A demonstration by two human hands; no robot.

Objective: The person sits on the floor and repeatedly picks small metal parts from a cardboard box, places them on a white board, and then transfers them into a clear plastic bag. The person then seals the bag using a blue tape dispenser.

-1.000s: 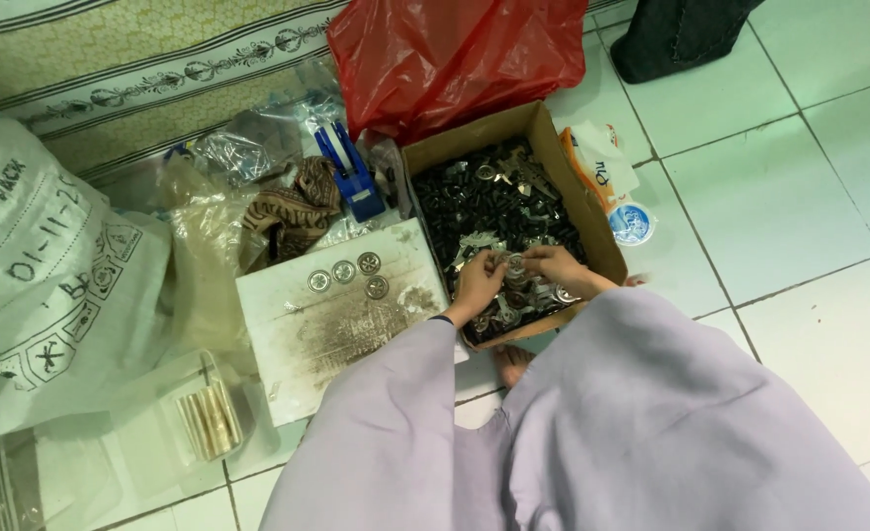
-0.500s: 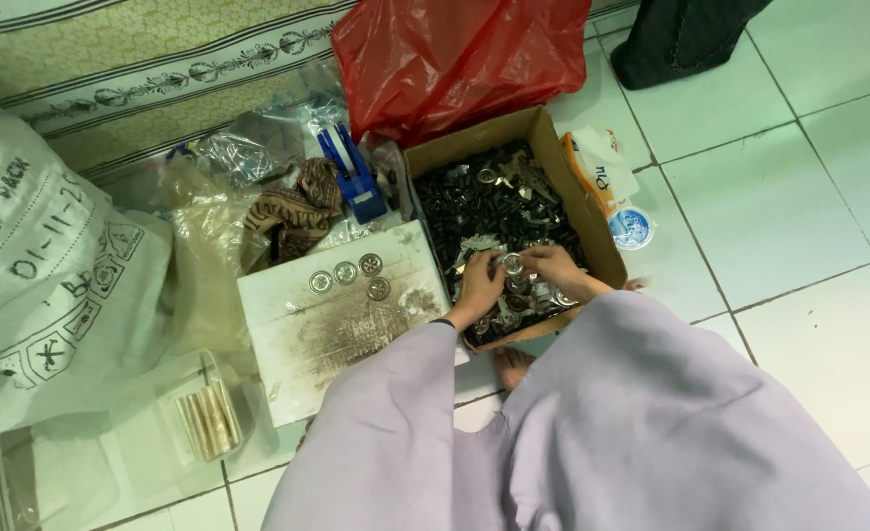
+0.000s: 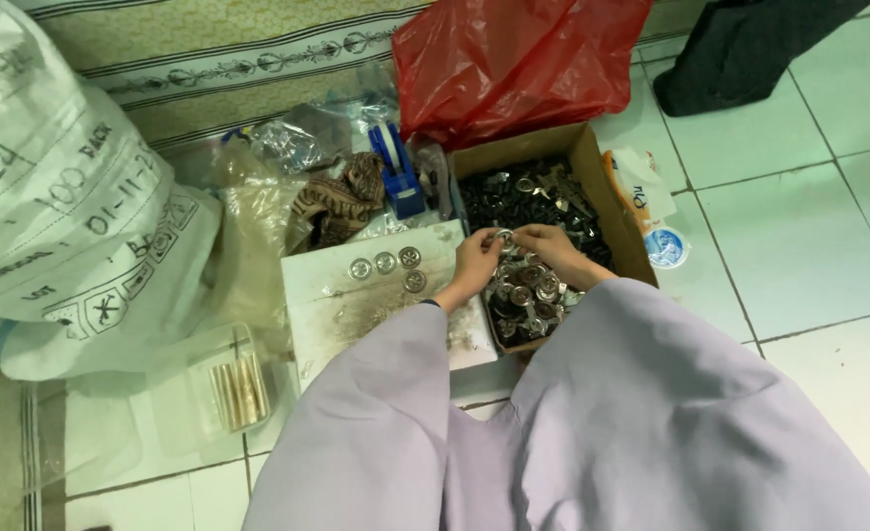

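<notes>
Pale floor tiles (image 3: 809, 236), person seated, both hands over an open cardboard box (image 3: 592, 162). Left hand (image 3: 476, 264) and right hand (image 3: 545, 248) meet at the box's near-left edge, fingertips pinched narrow on one small round metal piece (image 3: 505, 237) held between them, just above the heap of similar silvery round parts (image 3: 528, 290) in the box's near half. Dark small parts (image 3: 523, 197) fill the far half.

Judgement: piece is light, rigid, smooth, likely slippery; best taken by its rim with fingertips.

Just left of the box: white board (image 3: 356, 295) carrying four round metal pieces (image 3: 388, 265) in a cluster. Beyond it, a blue tape dispenser (image 3: 396, 169), patterned cloth (image 3: 342, 202) and clear plastic bags (image 3: 297, 143). Red plastic bag (image 3: 519, 59) crowds the box's far side. Large white sack (image 3: 61, 206) at far left. Lilac sleeves (image 3: 553, 423) hide the box's near wall.
</notes>
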